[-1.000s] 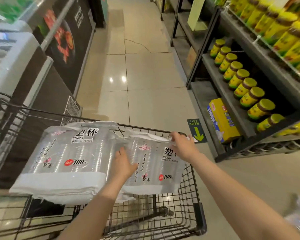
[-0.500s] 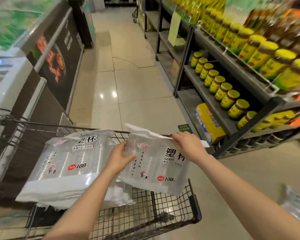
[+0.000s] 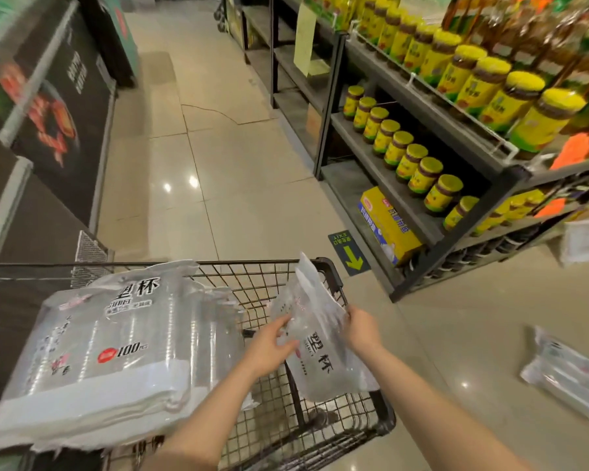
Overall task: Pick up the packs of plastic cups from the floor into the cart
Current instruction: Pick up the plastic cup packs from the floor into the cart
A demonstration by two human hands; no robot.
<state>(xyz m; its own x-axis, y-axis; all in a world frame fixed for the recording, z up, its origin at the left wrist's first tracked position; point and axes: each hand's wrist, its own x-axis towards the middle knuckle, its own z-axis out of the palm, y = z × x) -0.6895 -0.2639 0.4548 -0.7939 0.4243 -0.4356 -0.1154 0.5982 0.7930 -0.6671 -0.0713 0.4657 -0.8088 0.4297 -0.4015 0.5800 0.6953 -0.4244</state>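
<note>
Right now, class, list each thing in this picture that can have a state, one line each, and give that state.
Left hand: grip on the held pack's left side.
Right hand: grip on its right edge.
Held pack: tilted on edge, over the cart's right side.
Stacked packs: lying flat across the cart.
Cart: part filled.
Floor pack: lying flat, not yet picked up.

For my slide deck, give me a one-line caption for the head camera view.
Both hands, left and right, lower a pack of plastic cups into the wire cart; another pack lies on the floor.
</note>
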